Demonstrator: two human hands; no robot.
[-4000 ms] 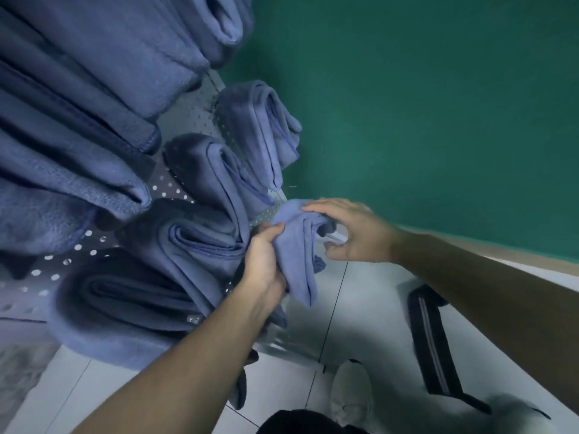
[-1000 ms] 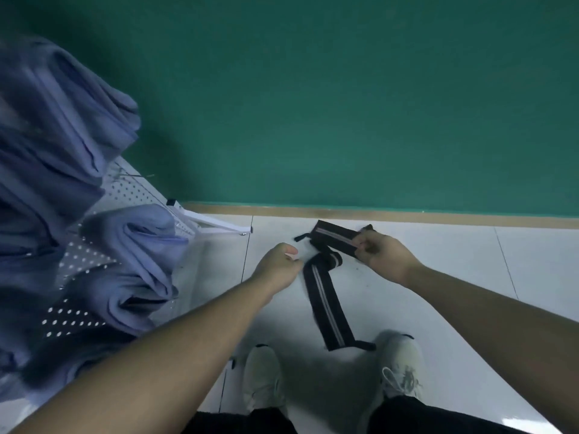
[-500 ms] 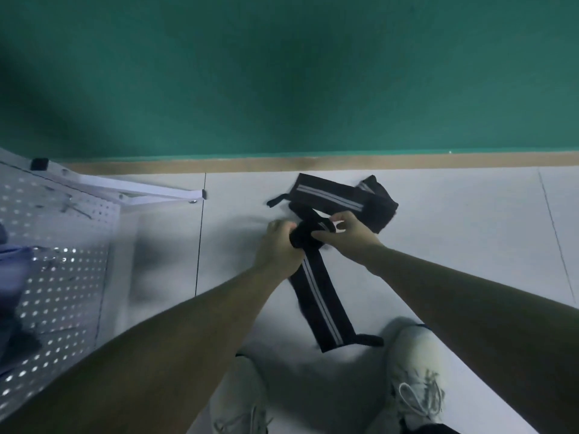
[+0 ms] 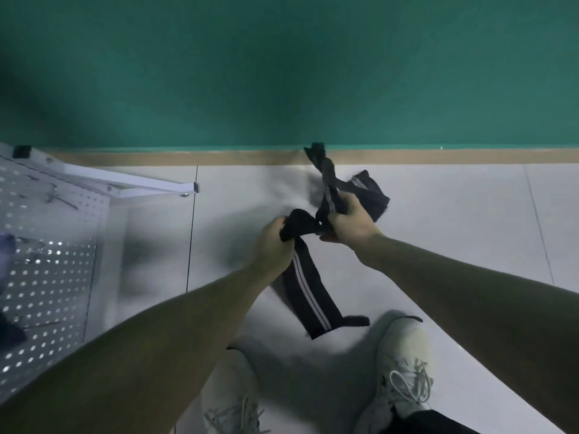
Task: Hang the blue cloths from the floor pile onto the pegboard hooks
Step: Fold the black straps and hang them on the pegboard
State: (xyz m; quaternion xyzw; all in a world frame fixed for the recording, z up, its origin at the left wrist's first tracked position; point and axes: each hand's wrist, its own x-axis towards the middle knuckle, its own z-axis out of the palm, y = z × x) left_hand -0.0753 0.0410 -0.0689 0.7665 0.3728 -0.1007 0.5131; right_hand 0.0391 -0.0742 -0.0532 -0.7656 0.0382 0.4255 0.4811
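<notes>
Both hands grip a black striped strap above the tiled floor.

We see the left hand (image 4: 272,245) curled round the strap (image 4: 308,294) at its fold, its long end hanging toward the shoes (image 4: 404,364). The right hand (image 4: 351,222) clamps the twisted upper part, both forearms reaching forward. The pegboard (image 4: 47,261) stands at far left; a sliver of blue cloth (image 4: 7,249) shows at its edge.
</notes>
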